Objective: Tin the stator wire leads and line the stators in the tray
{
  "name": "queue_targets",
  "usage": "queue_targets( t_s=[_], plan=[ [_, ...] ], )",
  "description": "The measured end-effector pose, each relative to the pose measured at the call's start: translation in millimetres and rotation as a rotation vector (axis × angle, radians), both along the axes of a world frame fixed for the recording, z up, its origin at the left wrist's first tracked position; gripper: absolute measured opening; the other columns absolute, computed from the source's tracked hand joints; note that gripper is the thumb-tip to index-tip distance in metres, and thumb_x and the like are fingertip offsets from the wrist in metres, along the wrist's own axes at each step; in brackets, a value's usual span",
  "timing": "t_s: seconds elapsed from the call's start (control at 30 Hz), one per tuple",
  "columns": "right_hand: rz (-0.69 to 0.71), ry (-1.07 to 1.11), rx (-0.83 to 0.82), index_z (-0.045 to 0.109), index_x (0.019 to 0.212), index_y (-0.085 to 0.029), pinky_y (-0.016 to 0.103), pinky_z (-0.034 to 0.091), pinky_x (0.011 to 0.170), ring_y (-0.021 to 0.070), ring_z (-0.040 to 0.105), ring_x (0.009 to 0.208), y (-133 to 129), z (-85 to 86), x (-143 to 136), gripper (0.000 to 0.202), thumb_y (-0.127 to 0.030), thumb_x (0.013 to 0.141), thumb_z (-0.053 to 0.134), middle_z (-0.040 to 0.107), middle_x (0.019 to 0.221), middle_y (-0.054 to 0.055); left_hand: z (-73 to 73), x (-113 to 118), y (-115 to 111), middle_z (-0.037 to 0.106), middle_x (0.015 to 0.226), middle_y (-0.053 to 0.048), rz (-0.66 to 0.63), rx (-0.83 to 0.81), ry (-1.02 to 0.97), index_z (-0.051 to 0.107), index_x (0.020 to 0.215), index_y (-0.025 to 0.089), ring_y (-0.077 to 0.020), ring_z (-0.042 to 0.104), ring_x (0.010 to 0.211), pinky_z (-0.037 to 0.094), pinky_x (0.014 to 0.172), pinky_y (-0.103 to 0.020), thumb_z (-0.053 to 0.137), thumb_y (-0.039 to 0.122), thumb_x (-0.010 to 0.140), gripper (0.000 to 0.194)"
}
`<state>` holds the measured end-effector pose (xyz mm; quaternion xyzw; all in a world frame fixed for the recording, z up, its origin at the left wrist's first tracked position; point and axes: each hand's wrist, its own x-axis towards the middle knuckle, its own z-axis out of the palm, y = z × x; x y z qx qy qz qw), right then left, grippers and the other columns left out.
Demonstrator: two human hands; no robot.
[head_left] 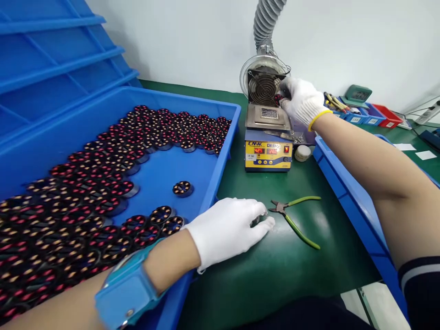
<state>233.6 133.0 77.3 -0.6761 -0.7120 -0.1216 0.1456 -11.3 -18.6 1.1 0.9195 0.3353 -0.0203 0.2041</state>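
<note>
The coil (277, 98) is partly covered by the right hand (303, 101). The coil tray (160, 172) is cut off by the left and bottom edges, the hose (267, 20) by the top. The clock's (358, 94) digits cannot be read.

Your gloved right hand (304, 101) pinches a small round coil part (277, 98) by a fan grille (263, 90), above a yellow-fronted unit (268, 156); your gloved left hand (228, 229), fingers parted, extends over the green table (254, 284) between a blue tray (165, 167) of similar parts (85, 192) and green-handled cutters (281, 208).
</note>
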Motion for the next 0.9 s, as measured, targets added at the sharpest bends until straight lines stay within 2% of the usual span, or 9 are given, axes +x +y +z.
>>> queue_targets(
  t_s=[0.1,0.2,0.43,0.6,0.73,0.83,0.9],
  plan=[
    [-0.018,-0.125,0.001,0.059,0.122,-0.022,0.050,0.050,0.091,0.0338,0.059,0.111,20,3.4,-5,0.035,-0.029,0.090,0.050,0.063,0.119,0.009,-0.2,-2,0,0.073,0.081,-0.005,0.011,-0.019,-0.045,0.073,0.096,0.024,-0.0215,0.067,0.071,0.045,0.065,-0.030,0.044,0.051,0.091,0.040],
    [-0.018,-0.209,-0.077,0.060,0.122,-0.019,0.050,0.050,0.090,0.0349,0.060,0.110,31,3.1,-14,0.036,-0.025,0.088,0.054,0.063,0.117,0.011,-0.8,-2,-1,0.073,0.079,-0.006,0.025,-0.038,-0.095,0.074,0.091,0.024,-0.0225,0.067,0.069,0.046,0.068,-0.031,0.046,0.051,0.089,0.039],
    [-0.037,-0.333,-0.181,0.062,0.123,-0.012,0.053,0.050,0.088,0.0384,0.060,0.110,31,7.2,-35,0.040,-0.015,0.083,0.061,0.063,0.116,0.015,-4.3,-3,-1,0.074,0.085,-0.009,0.007,-0.028,-0.122,0.074,0.091,0.022,-0.0253,0.069,0.074,0.048,0.071,-0.034,0.047,0.048,0.088,0.038],
    [-0.046,-0.302,-0.180,0.063,0.123,-0.011,0.055,0.047,0.093,0.0384,0.060,0.111,31,6.2,-36,0.042,-0.015,0.081,0.065,0.064,0.116,0.016,-4.7,-4,-1,0.074,0.086,-0.010,-0.002,-0.018,-0.102,0.074,0.090,0.022,-0.0260,0.069,0.075,0.048,0.072,-0.034,0.047,0.048,0.088,0.037],
    [-0.024,-0.261,-0.147,0.064,0.121,-0.009,0.051,0.046,0.093,0.0359,0.060,0.112,26,11.1,-33,0.039,-0.016,0.083,0.063,0.064,0.117,0.015,-3.2,-2,-1,0.074,0.085,-0.009,-0.008,-0.013,-0.076,0.074,0.094,0.023,-0.0258,0.069,0.075,0.049,0.071,-0.034,0.046,0.048,0.089,0.038],
    [0.019,-0.163,-0.077,0.063,0.121,-0.010,0.044,0.043,0.096,0.0291,0.058,0.113,15,21.1,-29,0.036,-0.023,0.089,0.057,0.064,0.117,0.012,-1.7,-1,-2,0.074,0.090,-0.008,0.052,-0.032,-0.144,0.073,0.100,0.022,-0.0260,0.069,0.080,0.050,0.074,-0.034,0.049,0.049,0.088,0.038],
    [0.050,-0.050,-0.043,0.065,0.119,-0.014,0.040,0.044,0.096,0.0262,0.060,0.110,3,28.1,-29,0.035,-0.028,0.088,0.057,0.066,0.114,0.009,-0.6,0,-1,0.074,0.093,-0.007,0.146,-0.094,-0.244,0.072,0.105,0.022,-0.0255,0.069,0.084,0.051,0.076,-0.034,0.051,0.050,0.086,0.040]
  ],
)
